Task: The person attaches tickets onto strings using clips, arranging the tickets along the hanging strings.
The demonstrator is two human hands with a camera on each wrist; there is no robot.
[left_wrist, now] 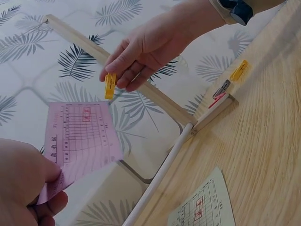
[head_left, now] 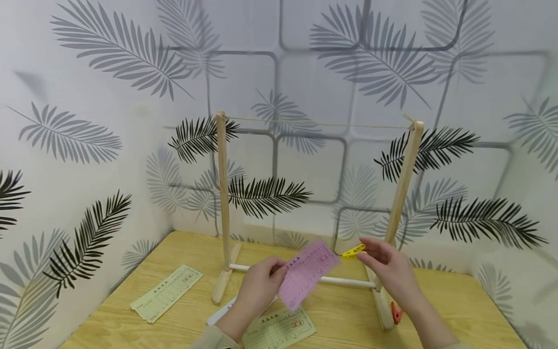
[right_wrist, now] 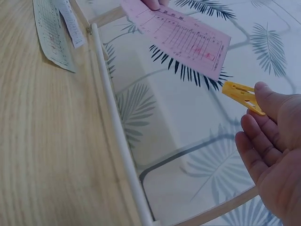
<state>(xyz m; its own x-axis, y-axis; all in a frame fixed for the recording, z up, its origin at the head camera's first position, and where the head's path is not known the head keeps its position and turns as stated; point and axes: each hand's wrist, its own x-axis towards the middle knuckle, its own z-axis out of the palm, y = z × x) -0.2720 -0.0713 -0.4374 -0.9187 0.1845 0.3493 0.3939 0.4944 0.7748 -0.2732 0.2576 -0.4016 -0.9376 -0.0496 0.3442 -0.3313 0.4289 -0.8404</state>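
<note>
My left hand (head_left: 260,286) pinches a pink printed slip (head_left: 306,273) by its lower corner and holds it up above the table; the slip (left_wrist: 81,136) also shows in the left wrist view, and again (right_wrist: 181,34) in the right wrist view. My right hand (head_left: 389,265) pinches a yellow clothespin (head_left: 353,251) between thumb and fingers, just right of the slip's top corner. The clothespin (left_wrist: 109,85) (right_wrist: 241,94) is close to the slip and not touching it. Behind both stands a wooden frame (head_left: 223,194) with a string (head_left: 318,123) across its top.
On the wooden table (head_left: 348,315) lie a green slip (head_left: 167,292) at left, another green slip (head_left: 279,329) and a white strip (head_left: 222,312) near my left wrist. A red clip (head_left: 396,312) and a yellow clip (left_wrist: 239,70) lie by the frame's right foot. Leaf-patterned walls surround.
</note>
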